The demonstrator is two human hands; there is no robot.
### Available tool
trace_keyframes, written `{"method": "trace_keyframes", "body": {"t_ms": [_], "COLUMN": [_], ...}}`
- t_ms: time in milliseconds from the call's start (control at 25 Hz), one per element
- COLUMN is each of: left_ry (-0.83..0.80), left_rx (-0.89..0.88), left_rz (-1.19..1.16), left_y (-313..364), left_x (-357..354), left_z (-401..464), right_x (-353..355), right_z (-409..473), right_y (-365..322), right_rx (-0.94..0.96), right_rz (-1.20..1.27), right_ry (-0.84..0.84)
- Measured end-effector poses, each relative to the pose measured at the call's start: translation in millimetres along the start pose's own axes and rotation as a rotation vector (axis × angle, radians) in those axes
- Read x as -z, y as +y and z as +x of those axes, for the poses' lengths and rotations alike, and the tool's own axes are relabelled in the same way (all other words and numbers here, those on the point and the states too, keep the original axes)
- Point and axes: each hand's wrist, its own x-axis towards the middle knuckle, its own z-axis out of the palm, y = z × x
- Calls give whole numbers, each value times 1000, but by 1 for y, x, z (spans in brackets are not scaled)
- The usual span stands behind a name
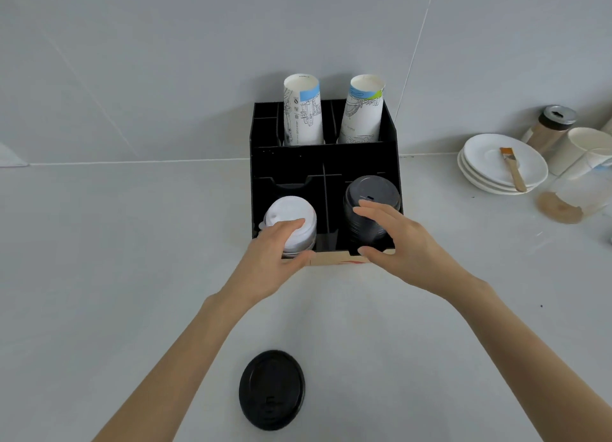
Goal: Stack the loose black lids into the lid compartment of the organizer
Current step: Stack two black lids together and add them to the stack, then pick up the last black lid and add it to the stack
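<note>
A black organizer [326, 150] stands against the wall on the white counter. A stack of black lids [371, 196] fills its front right compartment, and my right hand [397, 243] grips that stack from the front, fingers on top and thumb low. My left hand [275, 253] grips a stack of white lids [291, 214] in the front left compartment. One loose black lid [271, 389] lies flat on the counter near me, between my forearms.
Two stacks of printed paper cups [303, 110] stand in the organizer's back compartments. To the right are stacked white plates [503, 165] with a small brush [512, 168] on them, a shaker jar [549, 128], paper cups [583, 150] and a clear cup [573, 200].
</note>
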Motion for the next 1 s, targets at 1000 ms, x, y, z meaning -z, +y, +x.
{"method": "trace_keyframes", "body": {"t_ms": [1000], "left_ry": [-221], "left_rx": [264], "left_rz": [49], "left_y": [-71], "left_x": [-34], "left_z": [-165], "right_x": [-145], "right_z": [-89], "right_y": [-27], "right_rx": [20], "right_rz": [70], "right_ry": [-532]}}
